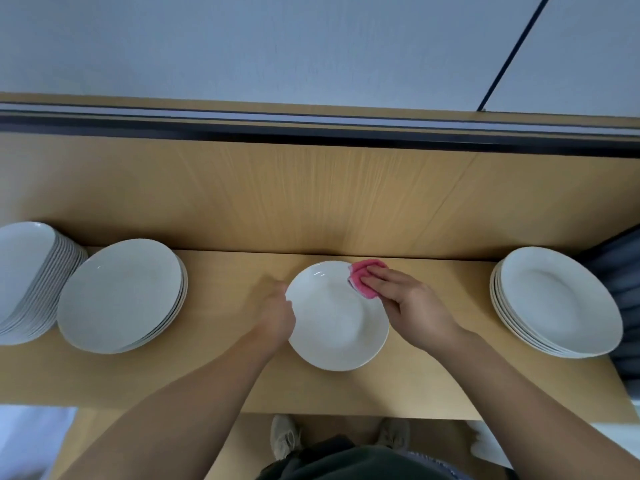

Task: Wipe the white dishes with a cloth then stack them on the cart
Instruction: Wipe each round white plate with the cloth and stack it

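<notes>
A single white plate (334, 320) lies flat on the wooden shelf (242, 268) in front of me. My left hand (277, 313) grips the plate's left rim. My right hand (412, 306) presses a pink cloth (363, 275) onto the plate's upper right edge, fingers flat over it. Most of the cloth is hidden under my fingers.
A short stack of white plates (121, 296) stands to the left, and a taller stack (27, 278) sits at the far left edge. Another stack of plates (557, 303) stands at the right. A wooden back panel rises behind the shelf. My shoes show below its front edge.
</notes>
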The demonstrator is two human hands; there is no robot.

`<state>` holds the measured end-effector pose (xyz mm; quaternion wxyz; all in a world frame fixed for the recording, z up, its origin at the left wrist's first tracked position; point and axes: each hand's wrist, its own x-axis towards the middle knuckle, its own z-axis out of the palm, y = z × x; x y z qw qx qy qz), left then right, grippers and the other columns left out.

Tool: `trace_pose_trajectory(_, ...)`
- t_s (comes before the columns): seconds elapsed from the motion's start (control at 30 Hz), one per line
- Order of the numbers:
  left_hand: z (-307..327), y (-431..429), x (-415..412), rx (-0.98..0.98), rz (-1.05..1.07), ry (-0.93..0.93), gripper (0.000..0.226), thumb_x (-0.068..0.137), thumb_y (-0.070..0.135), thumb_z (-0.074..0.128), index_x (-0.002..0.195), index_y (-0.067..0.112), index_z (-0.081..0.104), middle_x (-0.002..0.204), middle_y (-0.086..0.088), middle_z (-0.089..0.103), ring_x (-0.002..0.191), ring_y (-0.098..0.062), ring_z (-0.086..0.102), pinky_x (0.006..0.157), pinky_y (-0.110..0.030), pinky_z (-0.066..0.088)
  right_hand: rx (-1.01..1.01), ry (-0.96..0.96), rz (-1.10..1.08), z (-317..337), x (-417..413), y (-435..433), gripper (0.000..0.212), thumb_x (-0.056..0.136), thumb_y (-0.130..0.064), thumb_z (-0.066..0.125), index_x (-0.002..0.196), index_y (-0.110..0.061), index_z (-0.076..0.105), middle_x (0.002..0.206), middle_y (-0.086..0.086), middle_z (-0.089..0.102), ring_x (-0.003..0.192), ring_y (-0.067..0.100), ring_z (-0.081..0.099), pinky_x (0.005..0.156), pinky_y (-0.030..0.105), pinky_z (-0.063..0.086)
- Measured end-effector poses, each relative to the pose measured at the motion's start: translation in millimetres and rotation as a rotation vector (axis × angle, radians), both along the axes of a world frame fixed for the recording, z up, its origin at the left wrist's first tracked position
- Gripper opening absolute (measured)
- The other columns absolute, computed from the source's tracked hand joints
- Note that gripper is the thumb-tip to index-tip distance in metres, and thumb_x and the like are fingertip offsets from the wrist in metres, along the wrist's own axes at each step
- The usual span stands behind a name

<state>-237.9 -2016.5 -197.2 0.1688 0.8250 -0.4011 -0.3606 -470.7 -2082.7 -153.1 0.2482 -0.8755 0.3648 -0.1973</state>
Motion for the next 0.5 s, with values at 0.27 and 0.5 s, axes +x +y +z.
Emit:
trace_pose_trajectory(0.27, -10, 20, 28, 0.062, -0.458, -0.183, 0.078, 0.089, 0.046, 0.056, 0.151, 0.022, 0.016, 0.148, 0.000, 0.037, 0.130, -0.021, 0.040, 0.102, -0.035, 0.039, 0.063, 0.246, 0.008, -42, 43, -10, 0.042, 0.094, -0.001, 0.047, 0.126, -0.022, 0.064, 0.139, -0.010, 0.054, 0.131, 0.016, 0.046, 0.101, 0.024, 0.040)
trace_pose_trajectory(0.5, -6, 27, 41, 0.072, -0.605, -0.166, 0.114, 0.068, 0.058, 0.073, 0.153, 0.024, 0.006, 0.157, 0.007, 0.020, 0.141, -0.014, 0.021, 0.111, -0.032, 0.029, 0.151, 0.542, -0.162, -78, 91, -2, 0.062, 0.096, -0.008, 0.035, 0.154, -0.023, 0.018, 0.162, -0.001, 0.012, 0.150, 0.026, 0.003, 0.121, 0.039, 0.006)
